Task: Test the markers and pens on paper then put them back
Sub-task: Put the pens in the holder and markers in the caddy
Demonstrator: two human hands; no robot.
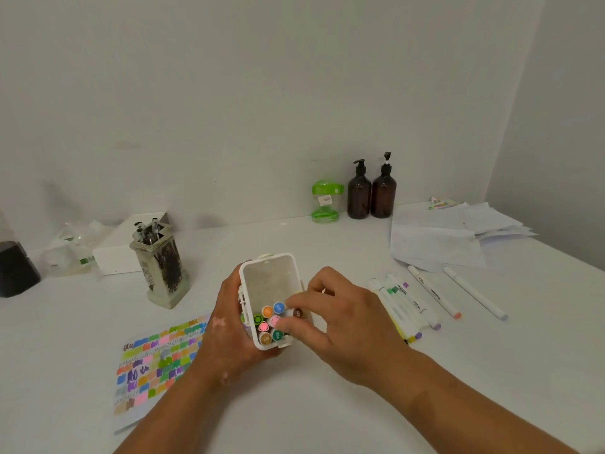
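Both forearms are stretched forward from below. The left hand point(229, 332) is curled around the side of the marker box point(268, 280). The right hand point(347, 322) is bent over its opening, the fingertips point(304, 301) lowered and blurred; a pinch cannot be confirmed.

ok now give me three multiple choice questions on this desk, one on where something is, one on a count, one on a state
1. Where does the swatch paper lie?
A) flat, left of the marker box
B) folded inside it
C) far right of it

2. How many brown pump bottles are there?
A) one
B) two
C) four

3. What state is the marker box in?
A) shut, lying flat
B) open, empty
C) open, markers inside, held by the left hand

Answers: 1 A, its coloured patches show beside the left forearm; 2 B, two stand side by side; 3 C, coloured caps show in its open mouth.
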